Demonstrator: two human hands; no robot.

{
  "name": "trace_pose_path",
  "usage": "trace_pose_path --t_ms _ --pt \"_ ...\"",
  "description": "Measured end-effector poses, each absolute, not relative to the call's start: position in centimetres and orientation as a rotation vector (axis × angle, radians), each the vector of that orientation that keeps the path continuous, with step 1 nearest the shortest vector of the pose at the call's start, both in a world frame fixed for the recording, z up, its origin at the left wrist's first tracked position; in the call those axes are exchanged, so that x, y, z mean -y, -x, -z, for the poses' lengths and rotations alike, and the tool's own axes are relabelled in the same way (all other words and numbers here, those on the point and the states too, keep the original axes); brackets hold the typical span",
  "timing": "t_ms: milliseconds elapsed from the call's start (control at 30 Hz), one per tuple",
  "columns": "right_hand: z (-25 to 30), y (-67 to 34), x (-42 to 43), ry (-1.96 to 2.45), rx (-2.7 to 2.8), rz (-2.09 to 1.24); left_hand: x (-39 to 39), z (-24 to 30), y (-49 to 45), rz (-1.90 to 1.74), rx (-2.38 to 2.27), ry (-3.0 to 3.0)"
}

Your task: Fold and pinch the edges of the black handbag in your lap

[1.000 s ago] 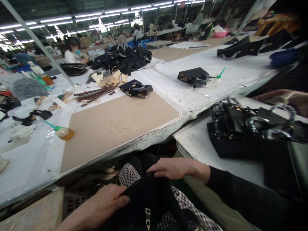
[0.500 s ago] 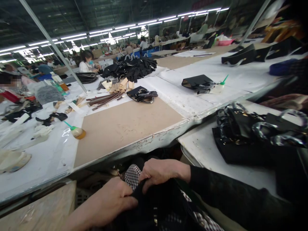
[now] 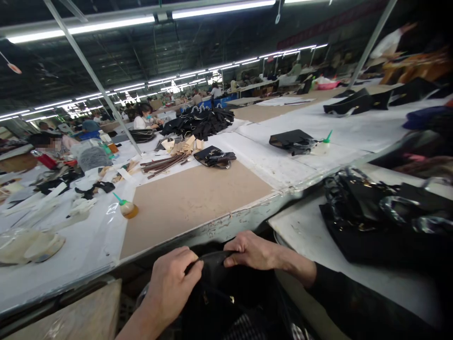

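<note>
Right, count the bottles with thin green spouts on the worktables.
2: the left bottle at the tan board's left edge; the right bottle beside a black bag. Others may be hidden among the distant clutter.

A long sleeve [image 3: 348,300], close to black, covers the right arm and ends in a dark cuff [image 3: 316,283] a little above the wrist. Its cloth looks dull, and any pattern on it is too dim to make out. The right hand [image 3: 253,252] is bare, as are the left hand [image 3: 173,278] and the left forearm [image 3: 141,322] down to the edge of view. Low in the lap shows checked cloth [image 3: 244,327] in small dark and pale squares, partly lost in shadow
</note>
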State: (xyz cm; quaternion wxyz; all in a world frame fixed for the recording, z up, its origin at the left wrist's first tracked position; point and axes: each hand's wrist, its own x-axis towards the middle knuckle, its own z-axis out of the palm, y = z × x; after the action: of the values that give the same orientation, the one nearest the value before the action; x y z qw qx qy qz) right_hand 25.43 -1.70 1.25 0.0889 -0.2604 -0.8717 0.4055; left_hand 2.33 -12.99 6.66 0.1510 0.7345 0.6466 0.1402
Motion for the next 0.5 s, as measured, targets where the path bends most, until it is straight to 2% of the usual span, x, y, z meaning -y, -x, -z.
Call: trace_pose_path --t_ms 67,167,267,367,500 --pt "-1.9 -25.9 1.2 0.817 2.472 -1.254 12.7 -7.4 -2.3 -0.602 -1.82 -2.253" --pt "-2.9 -27.4 0.5 0.848 2.092 -1.449 12.6 -9.3 -1.9 -1.095 -1.729 -2.402" --pt "-2.4 -29.3 0.6 0.903 1.565 -1.556 13.7 -9.6 -1.7 -1.574 -1.875 -2.116" --pt "-0.3 -30.5 1.8 0.959 1.226 -1.431 14.8 -6.5 -2.3 -1.477 -1.936 -1.535" --pt "3.6 -30.3 4.4 1.031 1.046 -1.235 15.0 -0.8 -4.1 -1.264 -1.707 -1.002"
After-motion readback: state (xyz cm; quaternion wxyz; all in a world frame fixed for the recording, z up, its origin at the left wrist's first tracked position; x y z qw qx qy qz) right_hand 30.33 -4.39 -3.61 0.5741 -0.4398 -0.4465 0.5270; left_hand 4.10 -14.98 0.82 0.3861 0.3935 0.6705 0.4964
